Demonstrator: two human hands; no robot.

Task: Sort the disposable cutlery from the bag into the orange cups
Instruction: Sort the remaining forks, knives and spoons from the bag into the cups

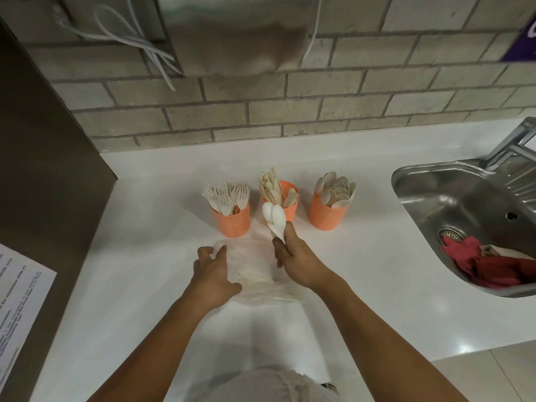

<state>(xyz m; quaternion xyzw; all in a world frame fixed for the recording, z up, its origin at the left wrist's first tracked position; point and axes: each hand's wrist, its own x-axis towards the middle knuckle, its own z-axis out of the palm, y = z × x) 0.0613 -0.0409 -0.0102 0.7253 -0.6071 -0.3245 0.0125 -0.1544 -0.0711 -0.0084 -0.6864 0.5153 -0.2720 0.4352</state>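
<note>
Three orange cups stand in a row on the white counter (pixel 145 256). The left cup (pixel 232 220) holds forks, the middle cup (pixel 291 210) holds knives, and the right cup (pixel 327 214) holds spoons. A clear plastic bag (pixel 255 271) with pale cutlery inside lies in front of them. My left hand (pixel 213 271) rests on the bag's left side with its fingers spread. My right hand (pixel 295 256) grips the handles of two white spoons (pixel 272 214), bowls up, just in front of the middle cup.
A steel sink (pixel 464 204) with a red cloth (pixel 487 265) in it is set into the counter at right, its tap (pixel 516 143) above. A printed sheet (pixel 17 300) lies at the left. The brick wall backs the counter; a dark panel stands at left.
</note>
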